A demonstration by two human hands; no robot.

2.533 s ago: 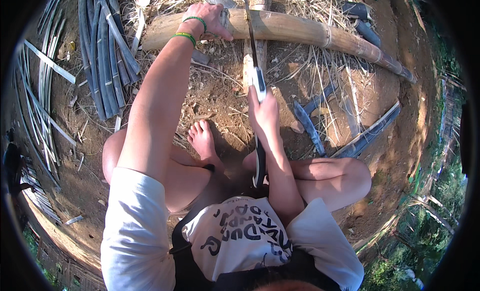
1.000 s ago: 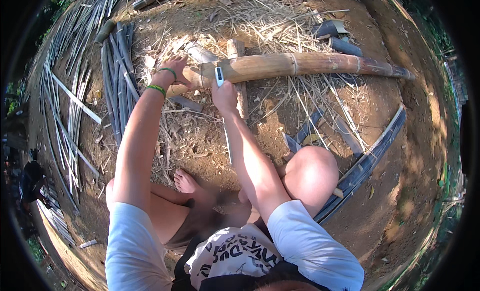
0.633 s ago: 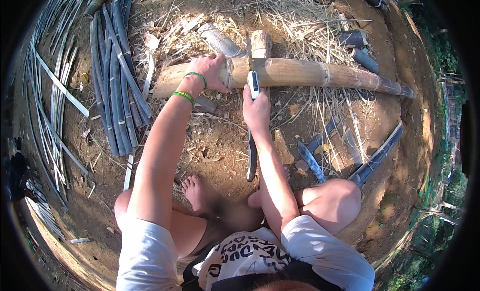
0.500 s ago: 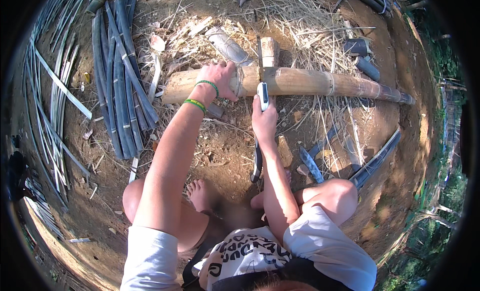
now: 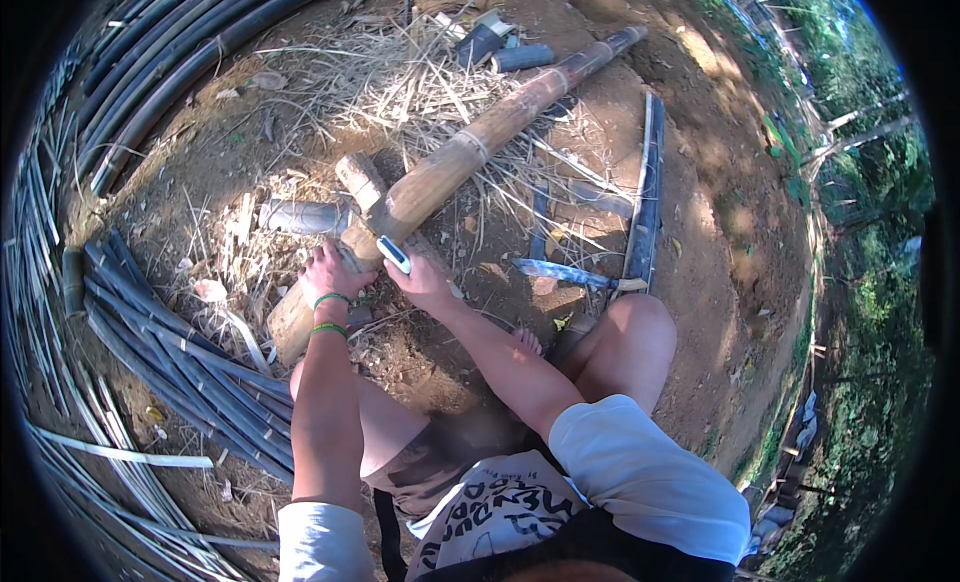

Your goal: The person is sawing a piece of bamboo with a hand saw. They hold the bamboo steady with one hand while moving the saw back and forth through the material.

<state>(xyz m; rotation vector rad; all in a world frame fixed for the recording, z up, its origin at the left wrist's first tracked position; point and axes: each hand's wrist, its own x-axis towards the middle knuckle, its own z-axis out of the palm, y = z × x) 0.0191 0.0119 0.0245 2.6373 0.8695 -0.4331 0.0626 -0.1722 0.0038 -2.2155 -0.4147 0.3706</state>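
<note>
A thick tan bamboo pole (image 5: 437,189) lies slantwise before me, rising toward the far right. My left hand (image 5: 333,273), with green bands at the wrist, grips it near its near-left end. Close by on the right, my right hand (image 5: 425,282) is closed round the handle of what looks like a saw (image 5: 393,254); its white part shows against the pole's near side. The blade can hardly be made out now. Under the pole, a short wooden block (image 5: 362,185) sticks out beyond it.
Dark bamboo strips (image 5: 190,357) lie bundled at left, with thin pale slats (image 5: 125,454) beyond. Long dark poles (image 5: 165,87) lie far left. Dry shavings (image 5: 390,92) cover the ground. A bladed tool (image 5: 570,273) and split bamboo (image 5: 648,187) lie right, near my knee.
My view has turned to the right, so the pole now slants and the scene sits further left. Both hands stay at the pole. The blade seen across it earlier is hardly visible.
</note>
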